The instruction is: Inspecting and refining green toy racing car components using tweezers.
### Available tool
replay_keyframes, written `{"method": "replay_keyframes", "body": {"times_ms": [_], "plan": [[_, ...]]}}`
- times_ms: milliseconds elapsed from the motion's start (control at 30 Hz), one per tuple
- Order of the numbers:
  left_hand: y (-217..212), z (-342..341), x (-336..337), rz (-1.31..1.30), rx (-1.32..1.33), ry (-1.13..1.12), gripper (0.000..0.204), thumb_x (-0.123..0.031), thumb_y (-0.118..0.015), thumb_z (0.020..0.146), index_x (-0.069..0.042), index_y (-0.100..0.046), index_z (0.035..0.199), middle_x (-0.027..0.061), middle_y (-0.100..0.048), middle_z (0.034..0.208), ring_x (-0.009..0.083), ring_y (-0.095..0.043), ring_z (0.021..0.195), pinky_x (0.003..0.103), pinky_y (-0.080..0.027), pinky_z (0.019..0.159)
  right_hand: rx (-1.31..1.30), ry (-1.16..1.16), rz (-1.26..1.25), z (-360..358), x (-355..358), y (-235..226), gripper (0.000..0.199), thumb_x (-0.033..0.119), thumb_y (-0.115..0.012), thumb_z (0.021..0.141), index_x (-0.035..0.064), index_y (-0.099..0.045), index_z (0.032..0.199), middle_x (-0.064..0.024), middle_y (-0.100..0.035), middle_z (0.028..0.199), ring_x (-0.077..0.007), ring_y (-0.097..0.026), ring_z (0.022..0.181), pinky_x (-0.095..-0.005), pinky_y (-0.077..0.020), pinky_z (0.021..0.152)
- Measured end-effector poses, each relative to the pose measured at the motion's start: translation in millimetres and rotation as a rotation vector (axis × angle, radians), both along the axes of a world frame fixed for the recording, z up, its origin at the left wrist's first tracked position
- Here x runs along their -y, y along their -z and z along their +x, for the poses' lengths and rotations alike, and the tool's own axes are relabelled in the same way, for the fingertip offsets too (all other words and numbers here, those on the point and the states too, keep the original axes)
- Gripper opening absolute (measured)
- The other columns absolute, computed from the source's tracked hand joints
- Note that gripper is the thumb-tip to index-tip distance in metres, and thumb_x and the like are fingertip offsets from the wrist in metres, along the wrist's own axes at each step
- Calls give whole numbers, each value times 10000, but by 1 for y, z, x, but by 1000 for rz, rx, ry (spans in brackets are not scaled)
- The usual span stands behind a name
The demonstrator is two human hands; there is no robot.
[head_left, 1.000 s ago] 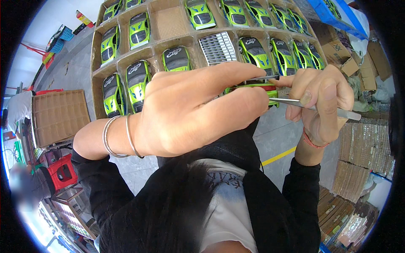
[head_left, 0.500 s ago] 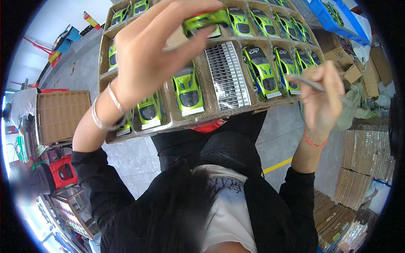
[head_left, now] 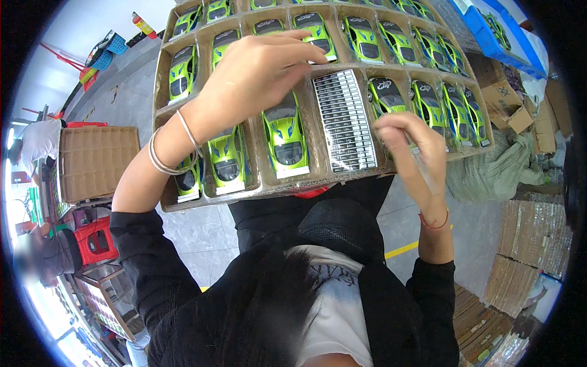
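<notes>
A cardboard tray (head_left: pixel 244 192) with many compartments holds several lime-green toy cars. My left hand (head_left: pixel 263 76) reaches over the tray, and its fingertips pinch the near end of one green toy car (head_left: pixel 315 33) lying in an upper compartment. A sheet of black-and-white sticker strips (head_left: pixel 343 122) lies in a middle compartment. My right hand (head_left: pixel 413 144) hovers just right of that sheet, beside another green car (head_left: pixel 384 92). It grips thin metal tweezers (head_left: pixel 426 176) that run down along the palm.
A blue crate (head_left: pixel 489 30) and open cardboard boxes (head_left: pixel 510 107) stand at the upper right, above a green sack (head_left: pixel 489 177). Flattened cardboard stacks (head_left: pixel 532 244) are at the right. A second brown tray (head_left: pixel 95 159), a red stool (head_left: pixel 95 241) and another person (head_left: pixel 36 140) are at the left.
My left hand carried the green car from in front of me up into an upper tray compartment. My right hand with the tweezers moved left and down toward the sticker sheet.
</notes>
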State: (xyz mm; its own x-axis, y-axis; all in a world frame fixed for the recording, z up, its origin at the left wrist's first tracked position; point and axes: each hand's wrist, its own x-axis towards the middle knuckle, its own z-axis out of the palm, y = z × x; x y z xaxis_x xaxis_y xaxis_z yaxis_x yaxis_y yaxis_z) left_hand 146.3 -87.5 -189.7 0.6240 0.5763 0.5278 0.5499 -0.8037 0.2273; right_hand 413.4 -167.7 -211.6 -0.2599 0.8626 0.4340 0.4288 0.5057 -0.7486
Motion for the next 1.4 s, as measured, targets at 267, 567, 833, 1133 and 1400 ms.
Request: {"method": "replay_keyframes", "body": {"times_ms": [267,567,833,1133,1400], "plan": [[14,25,-19,-92,-34,236,550,-141,-754,811,-116,-583,1333,104,-585,1350,352,-409,1378,472,-392,1093,-220,44,-220,-20,4,15,133,-3,-715,835,21,-609,912,-38,-633,862,-108,-602,789,-253,-478,710],[-24,4,-4,-989,577,250,518,-45,-722,872,-47,-552,1361,30,-683,997,62,-633,874,222,-538,791,-195,-224,-266,2,-51,-39,82,-23,-592,928,9,-582,1003,-7,-602,980,-60,-568,922,-208,-459,834],[-27,-21,0,-941,607,-73,480,40,-729,830,12,-596,1289,83,-676,1175,90,-650,978,208,-545,835,152,-21,372,-43,-103,-41,159,67,-662,895,15,-618,1039,-92,-662,1000,-228,-623,949,-321,-469,886],[-18,-26,-7,-542,566,-29,319,52,-757,794,9,-701,1105,95,-720,1064,86,-666,892,207,-535,731,332,-166,567,-70,-117,-23,601,403,-785,735,29,-620,1175,-95,-654,926,-271,-606,825,-433,-444,846],[0,-20,-9,-646,620,-134,213,41,-751,800,28,-715,1009,81,-722,968,94,-667,837,216,-529,714,363,-121,638,-68,-121,-10,466,268,-820,707,27,-659,1073,-54,-566,748,-254,-534,658,-362,-421,639]]}}
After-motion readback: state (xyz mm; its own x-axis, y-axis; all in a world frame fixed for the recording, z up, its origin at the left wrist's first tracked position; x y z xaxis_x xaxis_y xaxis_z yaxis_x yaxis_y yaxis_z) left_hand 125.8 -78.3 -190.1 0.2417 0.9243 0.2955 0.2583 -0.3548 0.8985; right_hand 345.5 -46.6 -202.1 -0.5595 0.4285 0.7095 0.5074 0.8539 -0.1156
